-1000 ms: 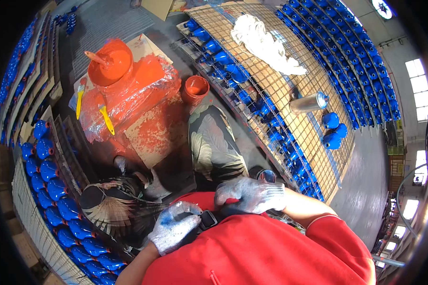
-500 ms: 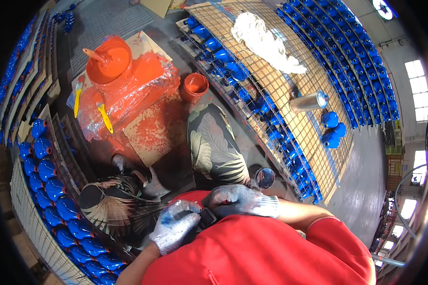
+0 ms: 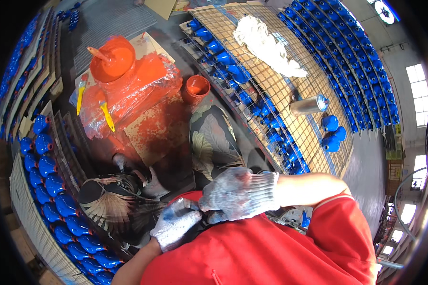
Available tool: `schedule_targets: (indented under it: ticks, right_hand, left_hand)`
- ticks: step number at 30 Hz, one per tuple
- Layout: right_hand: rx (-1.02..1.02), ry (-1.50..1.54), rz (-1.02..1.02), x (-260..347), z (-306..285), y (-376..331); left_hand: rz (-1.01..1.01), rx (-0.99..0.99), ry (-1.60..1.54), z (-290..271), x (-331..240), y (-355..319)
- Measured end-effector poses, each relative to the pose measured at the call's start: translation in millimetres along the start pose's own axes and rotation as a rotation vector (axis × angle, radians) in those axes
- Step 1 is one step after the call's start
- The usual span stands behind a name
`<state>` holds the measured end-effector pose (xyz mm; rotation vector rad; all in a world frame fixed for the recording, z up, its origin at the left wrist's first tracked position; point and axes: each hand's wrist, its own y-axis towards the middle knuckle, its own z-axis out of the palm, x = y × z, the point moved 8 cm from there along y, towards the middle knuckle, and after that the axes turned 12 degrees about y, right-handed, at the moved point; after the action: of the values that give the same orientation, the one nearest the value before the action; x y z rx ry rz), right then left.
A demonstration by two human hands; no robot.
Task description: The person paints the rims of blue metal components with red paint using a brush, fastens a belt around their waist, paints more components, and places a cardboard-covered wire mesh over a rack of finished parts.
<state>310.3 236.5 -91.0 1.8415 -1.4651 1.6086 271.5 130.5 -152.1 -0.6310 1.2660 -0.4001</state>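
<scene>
Small dark part, mostly hidden, sits pinched between both gloved hands close against the red shirt; right hand (image 3: 240, 192) has slid left over the left hand (image 3: 176, 228) since a second ago, both grips closed on it, orange paint pot (image 3: 197, 88) and blue castings (image 3: 57, 209) untouched.

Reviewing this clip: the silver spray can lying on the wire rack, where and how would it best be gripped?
The spray can lies on its side on the wire rack, blue cap pointing right, apart from the white rag. Probably best taken from above, fingers closing across the middle of the round body, since both long sides look free and the body is widest there.
</scene>
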Motion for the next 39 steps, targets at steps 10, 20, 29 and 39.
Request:
schedule_targets:
  ticks: [10, 20, 29, 39]
  right_hand:
    - [0.083, 0.326, 0.379, -18.3, -4.2, 2.9]
    - [-0.134, 0.399, 0.282, -18.1, 1.5, 3.3]
    - [-0.088, 0.507, 0.186, -52.4, 10.5, -36.2]
    - [-0.254, 0.503, 0.056, -46.4, 14.3, -34.9]
  left_hand:
    - [-0.034, -0.071, -0.048, -1.7, -0.7, -3.6]
    - [-0.047, -0.145, 0.272, -4.0, -6.5, -2.0]
    - [-0.031, -0.204, -0.175, -9.5, 5.1, -1.8]
    - [-0.1, -0.201, -0.251, -9.2, 14.4, 2.7]
